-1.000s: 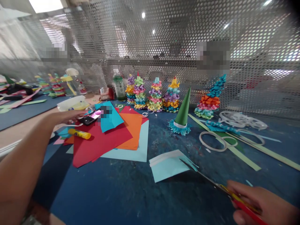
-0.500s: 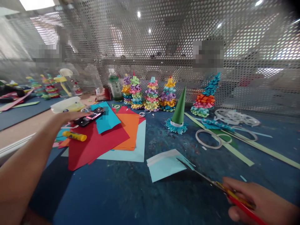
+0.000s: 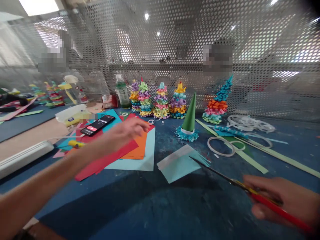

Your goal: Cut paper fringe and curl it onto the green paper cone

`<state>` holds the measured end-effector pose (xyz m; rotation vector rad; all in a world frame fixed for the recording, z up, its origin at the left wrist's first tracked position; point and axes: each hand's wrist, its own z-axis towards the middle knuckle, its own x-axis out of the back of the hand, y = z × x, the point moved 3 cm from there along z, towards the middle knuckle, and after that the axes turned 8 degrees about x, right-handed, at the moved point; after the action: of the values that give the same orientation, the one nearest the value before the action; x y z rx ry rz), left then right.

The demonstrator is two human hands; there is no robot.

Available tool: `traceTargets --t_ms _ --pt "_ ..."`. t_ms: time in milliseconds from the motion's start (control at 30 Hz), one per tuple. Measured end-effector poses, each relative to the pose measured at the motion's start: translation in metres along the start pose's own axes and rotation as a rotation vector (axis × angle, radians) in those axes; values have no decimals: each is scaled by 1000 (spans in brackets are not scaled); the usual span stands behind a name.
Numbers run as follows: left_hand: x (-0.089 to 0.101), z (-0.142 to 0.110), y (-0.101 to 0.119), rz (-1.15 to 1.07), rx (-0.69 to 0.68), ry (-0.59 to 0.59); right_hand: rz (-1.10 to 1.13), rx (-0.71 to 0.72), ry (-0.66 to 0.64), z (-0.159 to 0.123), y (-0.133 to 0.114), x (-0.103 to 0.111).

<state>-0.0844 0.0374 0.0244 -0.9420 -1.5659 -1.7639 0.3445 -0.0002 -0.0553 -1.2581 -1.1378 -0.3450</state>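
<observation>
My right hand (image 3: 282, 200) is wrapped round the red-and-yellow handles of a pair of scissors (image 3: 225, 178) at the lower right. The thin blades point up-left, and their tip lies at the edge of a folded light-blue paper piece (image 3: 178, 163) on the blue table. My left hand (image 3: 127, 130) hovers blurred above the stack of red, orange and pale-blue sheets (image 3: 130, 150), holding nothing, its fingers loosely curled. A black phone (image 3: 98, 124) with a lit screen lies on the teal sheet, to the left of that hand. A yellow glue stick (image 3: 75, 144) lies beside the red paper.
A green paper cone (image 3: 189, 116) with a teal fringe stands mid-table. Several colourful paper trees (image 3: 160, 100) line the perforated metal screen (image 3: 175, 40), with a green bottle (image 3: 122, 91) beside them. Tape rings (image 3: 221, 146) and long green strips (image 3: 252, 160) lie at the right.
My left hand has left the phone and swung right over the coloured sheets. The scissors have lifted slightly, with their tip still at the light-blue paper.
</observation>
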Motion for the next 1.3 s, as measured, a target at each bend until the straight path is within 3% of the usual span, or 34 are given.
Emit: traceTargets --t_ms 100,167,267,433,633,967,1233,1300 --pt "-59 -11 42 -399 -130 -398 31 -23 -192 7 -19 4" --pt "-80 -16 53 -492 -74 -517 41 -40 -222 9 -31 8" --pt "-95 -18 51 -631 51 -585 61 -58 -282 12 -45 8" --pt "-110 -22 24 -805 302 -617 45 -50 -361 25 -63 2" --pt "-117 -25 8 -841 402 -637 -9 9 -377 40 -79 -3" --pt "-120 -36 17 -1091 436 -689 -140 53 -375 46 -82 -1" --pt "-117 -40 25 -1092 504 -629 -136 67 -389 41 -79 -4" --pt "-116 -41 25 -1068 511 -635 -134 90 -321 38 -80 -1"
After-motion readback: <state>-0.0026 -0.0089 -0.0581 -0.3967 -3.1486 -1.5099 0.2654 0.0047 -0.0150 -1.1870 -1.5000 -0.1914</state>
